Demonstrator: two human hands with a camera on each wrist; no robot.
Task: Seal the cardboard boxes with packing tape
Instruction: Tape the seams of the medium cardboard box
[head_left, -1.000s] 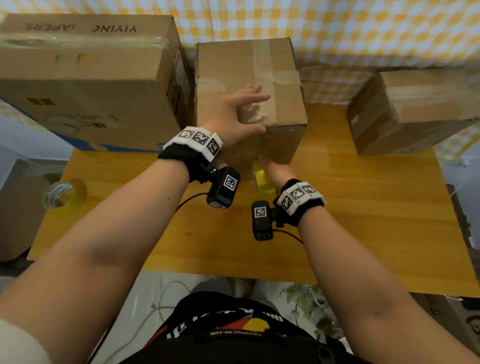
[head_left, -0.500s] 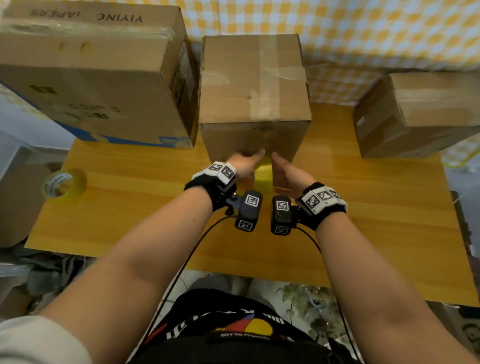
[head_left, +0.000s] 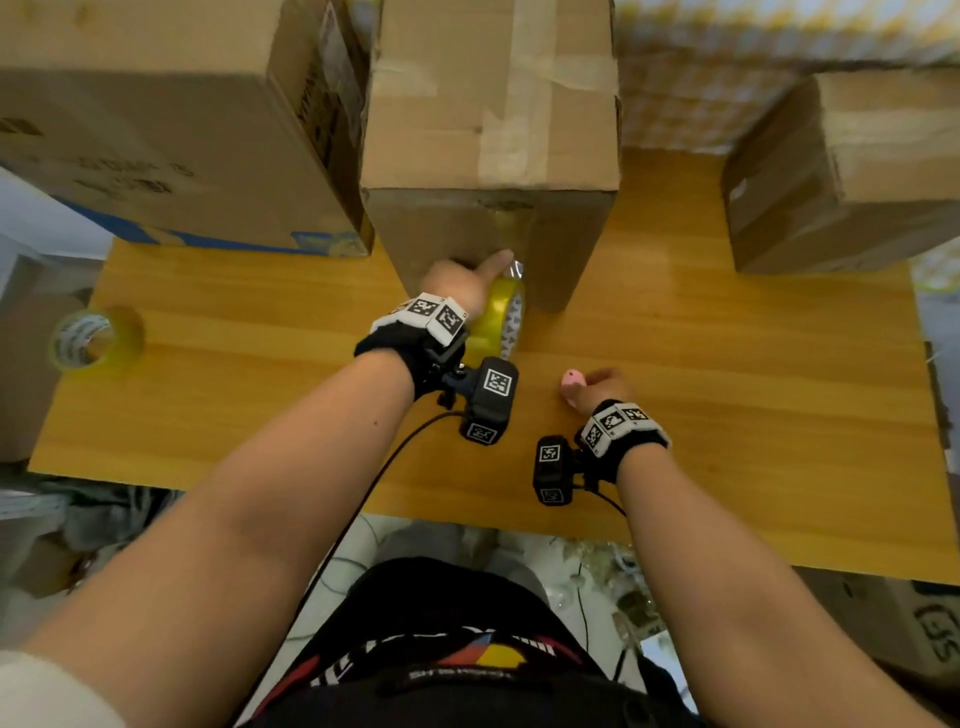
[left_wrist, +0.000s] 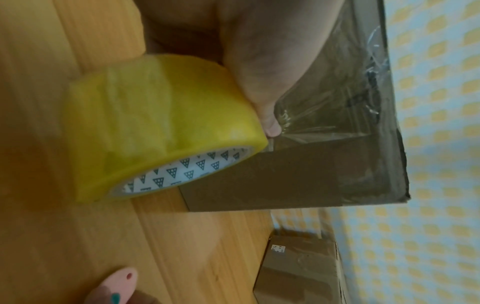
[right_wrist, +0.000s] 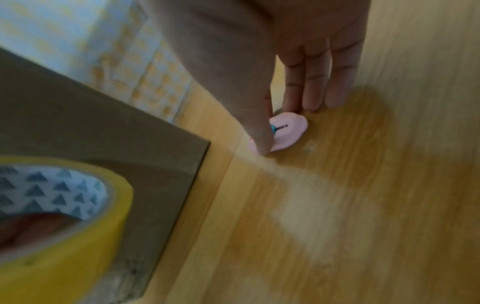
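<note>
Since half a second ago the right hand (head_left: 597, 387) has left the yellow tape roll (head_left: 496, 319) and dropped to the near counter (head_left: 727, 415), where it pinches a small pink cutter (head_left: 573, 378); the left hand (head_left: 457, 283) now holds the roll alone. From the head view, that roll stands on edge against the near face of the middle cardboard box (head_left: 493, 130), with a clear strip running from it up the box face. A large box (head_left: 171, 119) stands just left of the middle one, a smaller box (head_left: 852, 171) sits well apart on the right, and a second tape roll (head_left: 96, 340) lies at the counter's left edge.

From the left wrist, the left hand's fingers go into the roll's patterned core while its thumb (left_wrist: 262, 86) presses the clear tape strip (left_wrist: 324, 107) against the cardboard.

From the right wrist, thumb and forefinger grip the pink cutter (right_wrist: 284, 131) on the wood, the other fingers (right_wrist: 322, 82) straight and together with their tips on the counter.
</note>
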